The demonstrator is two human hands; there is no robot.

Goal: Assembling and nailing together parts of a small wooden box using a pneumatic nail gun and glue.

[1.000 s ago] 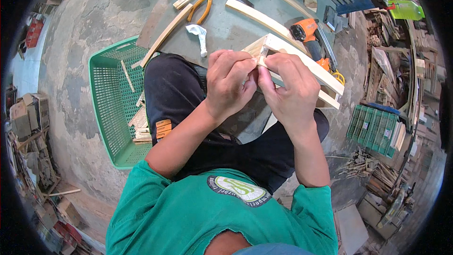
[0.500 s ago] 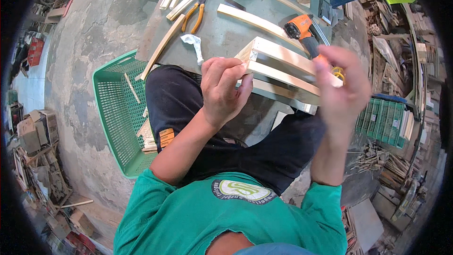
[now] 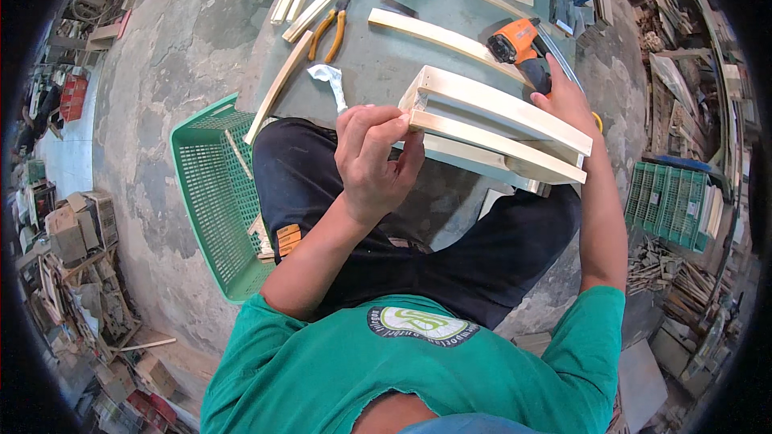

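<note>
A small slatted crate of pale wood (image 3: 507, 104) rests tilted above my lap at the table's near edge. My left hand (image 3: 374, 153) pinches its left end between thumb and fingers, at the corner of a slat. Beyond the crate's right end, my right hand (image 3: 567, 104) is at the handle of an orange and black nail gun (image 3: 515, 42). Its index finger is stretched along the handle and the thumb is apart; the other fingers are mostly hidden. The nail gun lies on the table beside a long wooden strip (image 3: 442, 38).
On the grey-green table (image 3: 386, 64) lie orange-handled pliers (image 3: 330, 28), a crumpled white wrapper (image 3: 330, 80) and several wood strips (image 3: 277, 84). A green plastic basket (image 3: 213, 209) stands left of my legs. Green crates (image 3: 666, 205) and scrap wood (image 3: 663, 273) are at the right.
My right hand has moved from over the crate's right end forward to the nail gun's handle. My left hand still holds the crate, whose right end now shows uncovered.
</note>
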